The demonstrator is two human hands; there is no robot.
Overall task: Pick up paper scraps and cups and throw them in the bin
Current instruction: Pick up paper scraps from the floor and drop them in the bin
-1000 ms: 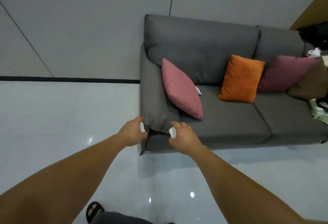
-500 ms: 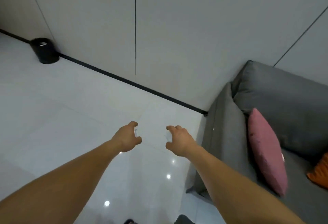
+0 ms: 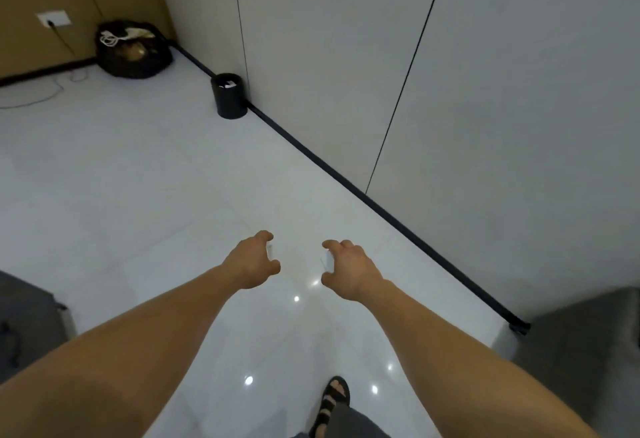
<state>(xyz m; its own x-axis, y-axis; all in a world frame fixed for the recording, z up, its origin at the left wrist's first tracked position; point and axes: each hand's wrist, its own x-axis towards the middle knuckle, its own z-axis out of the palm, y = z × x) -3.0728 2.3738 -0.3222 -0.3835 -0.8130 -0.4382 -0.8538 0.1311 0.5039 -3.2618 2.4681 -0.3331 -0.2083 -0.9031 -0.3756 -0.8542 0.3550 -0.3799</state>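
Note:
Both arms reach out over the white tiled floor. My left hand (image 3: 254,259) curls around a small white paper scrap (image 3: 269,249) that barely shows against the floor. My right hand (image 3: 348,269) grips another white paper scrap (image 3: 327,260) between thumb and fingers. A small black round bin (image 3: 229,96) stands against the wall far ahead and to the left, with white paper visible inside it.
A black bag (image 3: 133,51) with white cord sits in the far left corner, below a wall socket (image 3: 53,19) with a trailing cable. A grey sofa corner (image 3: 585,344) is at right, a dark grey object (image 3: 27,319) at left. My sandalled foot (image 3: 332,399) is below.
My view has swung left, away from the sofa and cushions, toward the wall and corner. The bin now lies ahead of me. Both hands still hold their scraps.

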